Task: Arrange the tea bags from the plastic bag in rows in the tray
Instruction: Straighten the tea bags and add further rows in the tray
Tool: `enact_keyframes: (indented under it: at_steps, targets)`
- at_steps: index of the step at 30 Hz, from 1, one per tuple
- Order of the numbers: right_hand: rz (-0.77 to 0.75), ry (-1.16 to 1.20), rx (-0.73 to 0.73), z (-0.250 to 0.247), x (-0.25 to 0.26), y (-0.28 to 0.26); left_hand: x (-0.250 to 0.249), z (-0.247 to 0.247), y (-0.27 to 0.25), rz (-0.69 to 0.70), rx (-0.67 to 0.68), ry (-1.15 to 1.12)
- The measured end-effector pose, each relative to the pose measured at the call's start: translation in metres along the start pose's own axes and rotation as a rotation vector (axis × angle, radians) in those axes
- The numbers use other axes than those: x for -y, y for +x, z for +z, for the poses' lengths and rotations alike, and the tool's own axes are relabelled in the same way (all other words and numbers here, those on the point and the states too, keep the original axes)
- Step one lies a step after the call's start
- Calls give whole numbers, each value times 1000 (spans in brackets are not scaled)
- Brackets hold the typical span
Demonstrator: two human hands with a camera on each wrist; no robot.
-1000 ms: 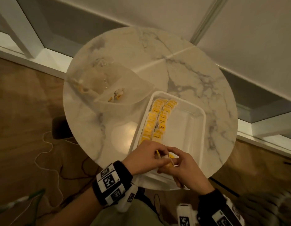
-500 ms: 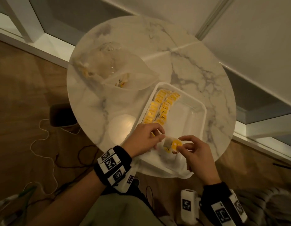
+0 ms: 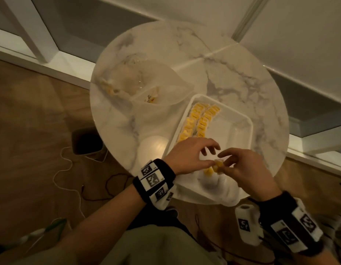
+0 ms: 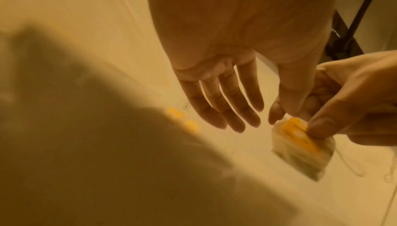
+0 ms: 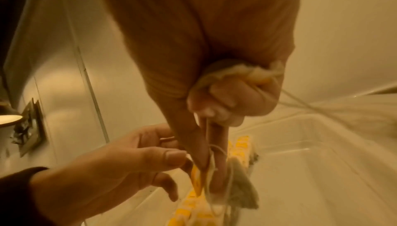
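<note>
The right hand (image 3: 248,169) pinches a tea bag (image 4: 305,146) between thumb and forefinger at its yellow tag; its other fingers are curled into the palm around a second crumpled bag and loose string, as the right wrist view shows. The held tea bag is a pale gauze pouch with a bright yellow paper tag, its string trailing off, and it hangs just above the near end of the tray (image 3: 242,134). The left hand (image 3: 190,155) is beside it, fingers (image 4: 227,110) straight and spread, holding nothing; its thumb reaches toward the tag, though whether it touches is hard to tell because the hands overlap there.

Under the hands the near part of the tray is hidden, so how far the rows run cannot be seen. Beyond the hands, two rows of tea bags (image 3: 199,121) lie along the tray's left side, yellow tags up, touching one another. The printing on the tags is too blurred to read.

The white tray sits on a round marble counter (image 3: 232,73). To its left lies the clear plastic bag (image 3: 152,88), crumpled, with a few yellow-tagged bags dimly visible inside. Much of the left wrist view is blocked by a dark blurred shape.
</note>
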State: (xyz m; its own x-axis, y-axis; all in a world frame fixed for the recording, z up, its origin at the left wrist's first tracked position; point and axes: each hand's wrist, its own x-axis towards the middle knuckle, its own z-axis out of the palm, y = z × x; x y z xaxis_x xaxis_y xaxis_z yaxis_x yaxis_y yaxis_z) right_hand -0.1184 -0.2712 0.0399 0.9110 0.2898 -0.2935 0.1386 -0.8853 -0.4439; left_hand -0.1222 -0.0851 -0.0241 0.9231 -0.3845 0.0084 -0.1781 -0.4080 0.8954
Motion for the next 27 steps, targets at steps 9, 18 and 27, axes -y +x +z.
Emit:
enact_keyframes:
  at_steps: [9,18,27]
  targets:
    - [29,145,-67,10,8,10,4,-10,9,10,98,136]
    - [216,439,182,23,11,17,12,-11,5,-48,74,32]
    - [164,217,481,20,12,43,38,-32,-23,-56,-307,127]
